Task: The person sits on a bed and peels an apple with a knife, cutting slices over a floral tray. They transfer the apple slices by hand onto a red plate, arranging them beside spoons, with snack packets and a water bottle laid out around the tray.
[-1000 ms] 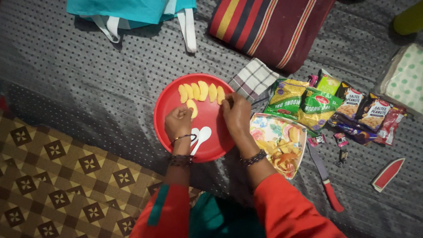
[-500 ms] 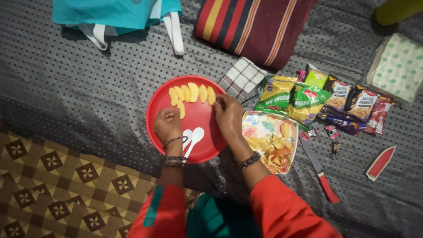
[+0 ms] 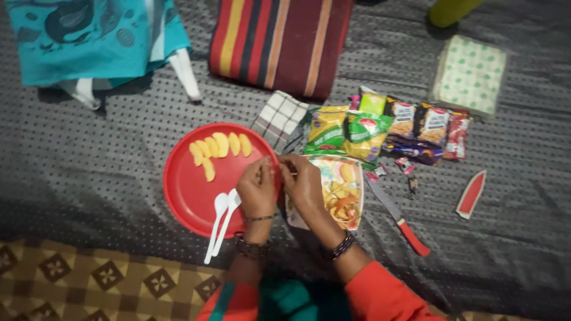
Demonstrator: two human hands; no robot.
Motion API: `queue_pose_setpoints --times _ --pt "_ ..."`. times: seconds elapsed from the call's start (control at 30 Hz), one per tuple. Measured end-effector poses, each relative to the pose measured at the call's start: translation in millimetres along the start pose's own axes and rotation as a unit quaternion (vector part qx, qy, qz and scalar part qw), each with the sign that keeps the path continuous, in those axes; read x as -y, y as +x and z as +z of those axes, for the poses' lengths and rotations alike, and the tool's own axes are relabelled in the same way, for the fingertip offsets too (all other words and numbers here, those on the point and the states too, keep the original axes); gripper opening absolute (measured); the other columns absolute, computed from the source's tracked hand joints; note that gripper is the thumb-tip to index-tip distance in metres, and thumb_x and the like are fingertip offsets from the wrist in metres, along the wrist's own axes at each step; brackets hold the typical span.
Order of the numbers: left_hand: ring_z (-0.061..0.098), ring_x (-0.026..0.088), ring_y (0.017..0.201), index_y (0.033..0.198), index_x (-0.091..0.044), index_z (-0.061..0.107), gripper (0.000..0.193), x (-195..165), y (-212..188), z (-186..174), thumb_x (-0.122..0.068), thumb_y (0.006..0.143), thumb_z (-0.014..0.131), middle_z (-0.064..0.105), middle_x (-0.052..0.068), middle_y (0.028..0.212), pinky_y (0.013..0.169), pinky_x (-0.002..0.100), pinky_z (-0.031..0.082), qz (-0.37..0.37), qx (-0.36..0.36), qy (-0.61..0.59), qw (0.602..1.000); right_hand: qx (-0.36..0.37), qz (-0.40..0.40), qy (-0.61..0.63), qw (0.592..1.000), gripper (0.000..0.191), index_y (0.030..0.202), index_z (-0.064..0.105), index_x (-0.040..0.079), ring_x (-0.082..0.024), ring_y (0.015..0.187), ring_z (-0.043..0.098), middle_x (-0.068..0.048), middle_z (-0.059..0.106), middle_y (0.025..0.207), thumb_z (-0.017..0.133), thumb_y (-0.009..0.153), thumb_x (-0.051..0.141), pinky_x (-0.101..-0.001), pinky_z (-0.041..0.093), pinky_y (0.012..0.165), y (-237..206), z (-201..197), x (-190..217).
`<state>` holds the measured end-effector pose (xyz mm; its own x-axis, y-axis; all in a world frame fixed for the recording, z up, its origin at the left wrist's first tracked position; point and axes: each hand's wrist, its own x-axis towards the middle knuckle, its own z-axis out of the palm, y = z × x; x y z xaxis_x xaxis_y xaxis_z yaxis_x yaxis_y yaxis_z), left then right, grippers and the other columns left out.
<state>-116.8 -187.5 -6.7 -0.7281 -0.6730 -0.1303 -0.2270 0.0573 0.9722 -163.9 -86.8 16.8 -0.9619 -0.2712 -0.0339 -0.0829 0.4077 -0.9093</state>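
A red plate (image 3: 187,190) sits on a dark dotted cloth (image 3: 89,148) spread over the floor, and everything else arranges itself around it. On the plate's far side lies a curved row of pale yellow slices (image 3: 219,147), with one slice dropped just below the row. Two white plastic spoons (image 3: 221,223) rest side by side on the plate's near edge, their handles sticking out over the rim toward the person.

Both hands meet right at the plate's right rim. The left hand (image 3: 257,191) and the right hand (image 3: 303,187) are drawn close together, fingertips curled inward and nearly touching, as if pinching something small between them; what it is I cannot tell, since the fingers hide it. Both wrists wear dark bangles, and the sleeves are orange-red.

Just right of the plate, partly under the right hand, lies an opened snack packet (image 3: 336,193) with yellow and orange pieces showing. Beyond that, farther right, a knife with a red handle (image 3: 397,217) lies at a slant, and well past it a red knife sheath (image 3: 471,194). Behind the plate's right edge is a folded checked cloth (image 3: 279,119), then a cluster of snack packets (image 3: 386,128). A striped cushion (image 3: 279,44) and a teal bag (image 3: 95,38) sit far behind the plate.
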Motion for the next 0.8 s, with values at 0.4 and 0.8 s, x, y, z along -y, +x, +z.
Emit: queue_pose_setpoints --times 0.4,0.8 --pt "0.074 0.016 0.07 0.092 -0.001 0.076 0.019 -24.1 -34.1 62.9 -0.02 0.087 0.078 0.077 0.012 0.081 0.065 0.03 0.056 -0.006 0.069 0.115 0.991 -0.149 0.045 -0.058 0.986 0.015 0.102 0.075 0.002 -0.018 0.074 0.074 -0.014 0.077 0.088 0.072 0.09 0.01 -0.0311 0.057 0.068 -16.1 -123.5 -55.5" --pt "0.073 0.037 0.088 0.095 -0.009 0.08 0.02 6.5 -34.7 75.1 -0.004 0.086 0.063 0.075 0.018 0.095 0.082 0.045 0.057 0.12 0.224 0.332 0.908 -0.052 0.191 -0.119 0.973 0.021 0.106 0.075 0.007 -0.027 0.066 0.073 -0.015 0.075 0.085 0.074 0.088 0.018 -0.0386 0.056 0.063 -53.3 -154.2 -60.0"
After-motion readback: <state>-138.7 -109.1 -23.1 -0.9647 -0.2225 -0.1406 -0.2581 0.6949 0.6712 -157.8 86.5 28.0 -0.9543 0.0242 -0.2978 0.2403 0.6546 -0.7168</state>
